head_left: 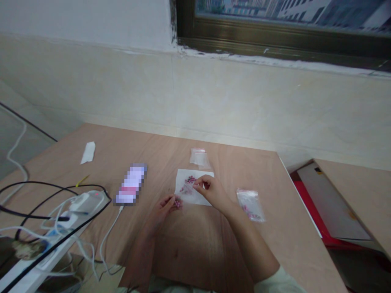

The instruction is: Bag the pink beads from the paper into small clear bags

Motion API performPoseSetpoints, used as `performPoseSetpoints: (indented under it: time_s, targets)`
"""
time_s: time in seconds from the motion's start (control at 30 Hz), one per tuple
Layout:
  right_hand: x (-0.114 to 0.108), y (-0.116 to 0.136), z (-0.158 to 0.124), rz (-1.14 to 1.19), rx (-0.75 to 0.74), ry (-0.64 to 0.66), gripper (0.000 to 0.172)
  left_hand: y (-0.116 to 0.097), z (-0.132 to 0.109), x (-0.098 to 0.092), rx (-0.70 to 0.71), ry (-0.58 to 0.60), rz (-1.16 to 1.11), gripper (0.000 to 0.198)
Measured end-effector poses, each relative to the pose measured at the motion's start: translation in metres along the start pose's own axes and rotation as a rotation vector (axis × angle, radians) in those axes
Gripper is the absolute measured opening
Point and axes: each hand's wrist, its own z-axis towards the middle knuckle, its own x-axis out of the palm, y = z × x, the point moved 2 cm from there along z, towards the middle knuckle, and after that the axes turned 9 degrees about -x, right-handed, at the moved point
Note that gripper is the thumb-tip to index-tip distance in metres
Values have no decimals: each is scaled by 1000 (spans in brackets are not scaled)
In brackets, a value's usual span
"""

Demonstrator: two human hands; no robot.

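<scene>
A white sheet of paper (197, 198) lies on the table, with a small cluster of pink and dark beads (191, 179) on it. At the paper's lower left corner, my left hand (163, 208) is closed, thumb and fingers pinched on a bunch of pink beads (177, 202); whether a clear bag wraps them I cannot tell. Over the paper, my right hand (212, 190) pinches with thumb and forefinger right beside the cluster. Whatever is between those fingertips is too small to make out.
Right of the paper lies a clear zip bag (251, 205) with pink bits; another zip bag (199, 156) is behind it. A phone (132, 184) on a white cable, a power strip (79, 211) with tangled cords and a white scrap (88, 152) are at left.
</scene>
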Motion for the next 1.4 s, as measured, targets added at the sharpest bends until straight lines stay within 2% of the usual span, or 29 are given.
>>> performPoseSetpoints:
  time_s: [0.27,0.57,0.8,0.9,1.0,1.07,1.17,1.3,1.4]
  targets:
    - [-2,7,-3,-2,-117,15,6,-3,-7,3,14,7,1,20]
    - [-1,6,-8,31,-51,72,9,-1,-10,3,9,-24,13,20]
    - [1,5,-9,1,-99,95,11,0,-8,5,-3,-15,-48,19]
    - [0,5,-11,30,-76,81,14,-1,-9,8,10,-16,-77,20]
    - [-1,6,-15,78,-30,79,14,-3,-10,10,-2,20,7,22]
    - [0,9,-19,65,-58,69,14,-5,-10,9,6,42,101,26]
    - [3,15,-27,27,-137,77,17,-11,-13,8,112,19,204,32]
    - [12,16,-39,41,-132,105,19,-23,-21,14,199,-18,413,15]
    - [16,9,-45,104,-19,22,14,-30,-27,19,228,-31,543,12]
